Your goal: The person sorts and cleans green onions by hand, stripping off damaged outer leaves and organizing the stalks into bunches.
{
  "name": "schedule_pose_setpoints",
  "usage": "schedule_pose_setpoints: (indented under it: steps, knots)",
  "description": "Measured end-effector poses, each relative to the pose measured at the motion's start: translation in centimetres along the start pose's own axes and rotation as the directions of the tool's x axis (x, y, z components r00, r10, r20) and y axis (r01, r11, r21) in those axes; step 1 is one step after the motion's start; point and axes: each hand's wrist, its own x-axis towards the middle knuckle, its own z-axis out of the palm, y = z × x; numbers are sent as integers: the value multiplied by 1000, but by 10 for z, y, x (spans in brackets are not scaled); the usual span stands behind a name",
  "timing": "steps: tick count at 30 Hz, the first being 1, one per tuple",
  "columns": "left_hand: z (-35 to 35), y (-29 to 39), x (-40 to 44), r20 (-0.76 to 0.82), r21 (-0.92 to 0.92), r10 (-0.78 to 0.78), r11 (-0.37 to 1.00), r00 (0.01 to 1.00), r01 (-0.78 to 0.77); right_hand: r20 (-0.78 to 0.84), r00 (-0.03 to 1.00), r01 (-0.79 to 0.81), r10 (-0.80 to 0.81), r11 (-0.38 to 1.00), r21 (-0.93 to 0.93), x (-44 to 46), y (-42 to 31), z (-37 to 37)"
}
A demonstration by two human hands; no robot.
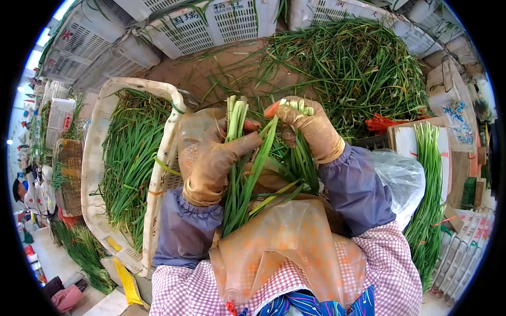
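Note:
My left hand (219,160), in a tan glove, is closed round a bunch of green stalks (235,120), pale cut ends up and leaves hanging over the apron. Opposite it, my right hand (308,126) in a matching glove, its fingertips bare, grips a second bunch (303,158) whose pale ends poke out above the fingers. One leaf slants between the two bunches. Below both hands lies a brownish plastic apron (290,237) over a checked garment.
A white crate (89,174) of green stalks stands at left. Loose greens (353,68) are heaped ahead at right. Long bundled stalks (427,184) lie at far right beside clear plastic (398,176). White crates (211,26) line the back. A person (20,189) is at far left.

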Motion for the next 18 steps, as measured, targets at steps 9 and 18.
schedule_pose_setpoints:
  steps: [9, 18]
  knots:
    - [3, -15, 14, 96, 241, 154, 955, 983, -173, -63, 993, 91, -95, 994, -62, 0, -6, 0]
    - [2, -15, 22, 133, 520, -14, 852, 991, -58, -327, 833, 412, -446, 895, -170, 4, -71, -82]
